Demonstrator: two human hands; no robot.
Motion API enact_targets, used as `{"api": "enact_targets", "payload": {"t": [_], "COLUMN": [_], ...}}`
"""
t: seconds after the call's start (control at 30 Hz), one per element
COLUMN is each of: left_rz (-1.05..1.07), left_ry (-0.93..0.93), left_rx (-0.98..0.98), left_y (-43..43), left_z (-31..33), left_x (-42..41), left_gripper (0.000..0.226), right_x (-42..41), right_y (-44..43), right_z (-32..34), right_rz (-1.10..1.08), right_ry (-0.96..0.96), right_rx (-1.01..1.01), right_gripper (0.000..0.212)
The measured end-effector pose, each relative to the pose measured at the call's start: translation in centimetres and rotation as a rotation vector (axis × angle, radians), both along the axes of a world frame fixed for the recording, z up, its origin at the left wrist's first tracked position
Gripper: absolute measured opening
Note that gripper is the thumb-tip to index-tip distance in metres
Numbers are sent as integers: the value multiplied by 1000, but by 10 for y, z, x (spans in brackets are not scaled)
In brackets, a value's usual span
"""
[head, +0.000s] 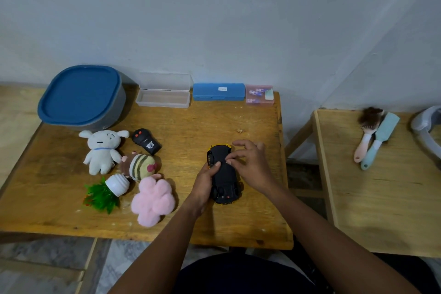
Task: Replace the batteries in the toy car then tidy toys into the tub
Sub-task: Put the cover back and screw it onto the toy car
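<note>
Early days: toy car [224,172] flipped on counter [191,122], left hand [205,184] gripping it, right hand [250,164] pinching at underside, hatch maybe shut. Plushies [101,150] loose, tub [81,98] lidded.

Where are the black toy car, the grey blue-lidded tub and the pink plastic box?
Black toy car [225,175]: head view, underside.
Grey blue-lidded tub [80,94]: head view, lid centre.
Pink plastic box [259,94]: head view, top face.

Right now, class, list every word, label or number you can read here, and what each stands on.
Nothing reads clearly.
White label on the blue case: too small to read.
White print on the black remote: blurred.
Print on the batteries in the pink box: blurred.
</note>
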State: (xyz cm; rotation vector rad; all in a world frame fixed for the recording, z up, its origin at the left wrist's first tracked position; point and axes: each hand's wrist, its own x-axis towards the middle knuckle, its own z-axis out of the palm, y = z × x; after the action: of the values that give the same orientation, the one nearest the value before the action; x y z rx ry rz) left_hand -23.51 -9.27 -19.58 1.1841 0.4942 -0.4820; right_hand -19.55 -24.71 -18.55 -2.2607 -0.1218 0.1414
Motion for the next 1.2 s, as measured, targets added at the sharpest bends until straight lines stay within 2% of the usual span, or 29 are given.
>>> {"api": "enact_targets", "payload": {"t": [0.4,0.7,0.9,1.0,1.1,1.2], "left_rz": [1,-15,-22,-13,6,7], "left_ry": [-11,12,8,25,45,49], "left_rx": [25,19,12,15,13,14], "left_y": [1,4,4,3,3,2], "left_z": [-6,-6,-6,-7,-9,-9], "left_x": [-1,2,1,1,-1,-2], "left_gripper": [34,29,29,30,31,33], "right_x": [-3,-4,-3,-4,-12,-25], "right_y": [8,11,11,7,-10,-24], "right_z": [3,8,2,-4,-11,-21], "right_rz": [-93,-160,-166,-249,-346,-363], "right_ry": [84,157,127,73,29,113], "right_rx": [86,124,123,141,-48,-262], "right_gripper": [6,17,18,19,7,25]}}
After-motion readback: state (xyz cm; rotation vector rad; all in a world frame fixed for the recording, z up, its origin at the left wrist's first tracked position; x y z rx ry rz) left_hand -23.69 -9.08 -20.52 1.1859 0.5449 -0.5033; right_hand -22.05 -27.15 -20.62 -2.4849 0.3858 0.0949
